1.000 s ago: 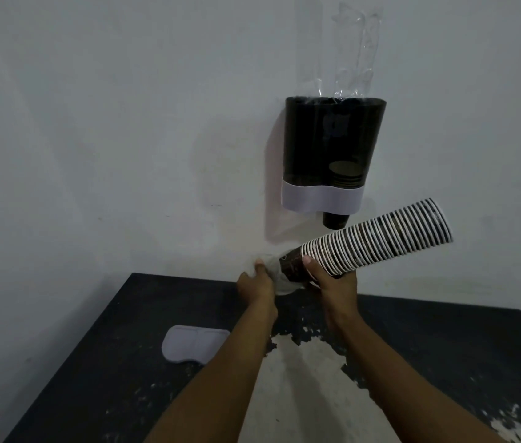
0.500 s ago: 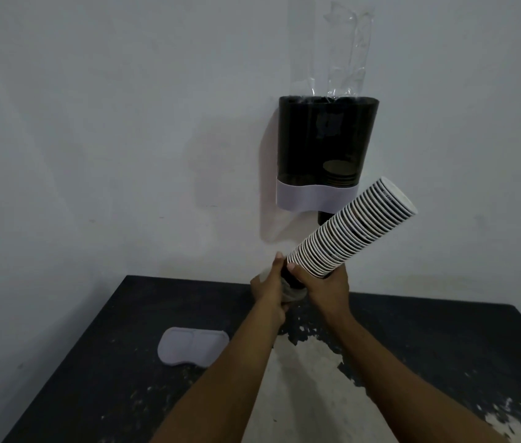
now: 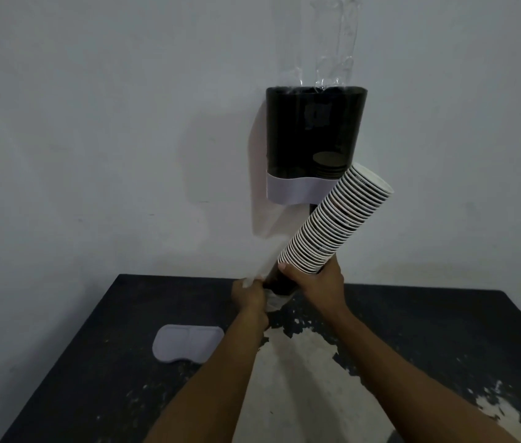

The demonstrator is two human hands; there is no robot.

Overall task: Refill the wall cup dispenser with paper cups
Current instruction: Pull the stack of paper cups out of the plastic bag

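So my right hand [image 3: 318, 282] is wrapped around the bottom of the tall striped stack of paper cups [image 3: 335, 219], tilted up-right just below the dark wall-mounted cup dispenser [image 3: 315, 145]. Left hand [image 3: 249, 295] is clenched on the clear plastic sleeve [image 3: 268, 263] at the stack's base, above the black table [image 3: 92, 362].

Dispenser [image 3: 315, 145] mounted on far wall [image 3: 92, 123], above table [image 3: 92, 362]. Lid [image 3: 187, 343] lies on table, left. Cup stack [image 3: 335, 222] tilts before dispenser's lower right, held above table's far edge.
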